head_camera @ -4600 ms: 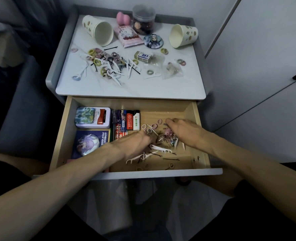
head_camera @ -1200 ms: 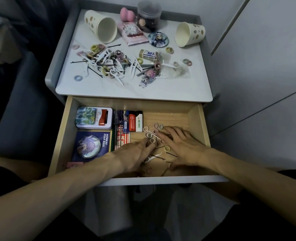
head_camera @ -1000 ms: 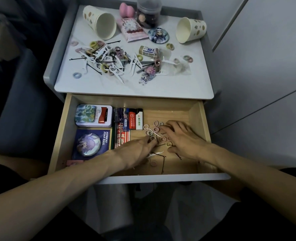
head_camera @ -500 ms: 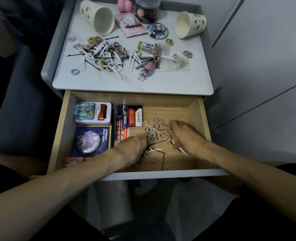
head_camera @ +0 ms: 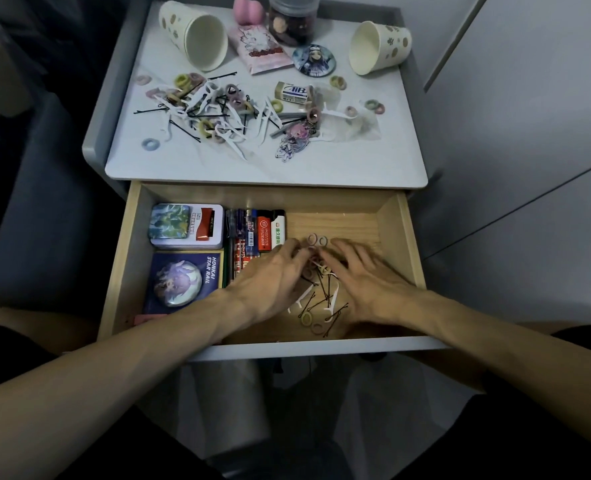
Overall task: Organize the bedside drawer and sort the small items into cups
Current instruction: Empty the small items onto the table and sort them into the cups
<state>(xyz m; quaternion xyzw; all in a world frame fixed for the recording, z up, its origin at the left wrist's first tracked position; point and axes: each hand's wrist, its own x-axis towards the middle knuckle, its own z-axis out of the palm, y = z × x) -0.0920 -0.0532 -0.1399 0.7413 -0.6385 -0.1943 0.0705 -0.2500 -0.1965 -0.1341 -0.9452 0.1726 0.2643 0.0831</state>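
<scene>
One drawer (head_camera: 322, 350), left hand (head_camera: 270, 279), right hand (head_camera: 367, 283) near wall

pale wooden drawer (head_camera: 339, 221): bare wood, matt; you can see the grain
grey-white bedside tabletop (head_camera: 339, 164): smooth, faint sheen
spotted cream cups (head_camera: 197, 32): matt paper
rounded white tin (head_camera: 186, 225): metal-looking, glossy lid
round purple badge (head_camera: 178, 284): shiny dome

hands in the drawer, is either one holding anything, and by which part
Nothing looks held. The left hand and right hand lie with fingers spread on the pile of hair ties and pins; motion blur hides the fingertips.
</scene>
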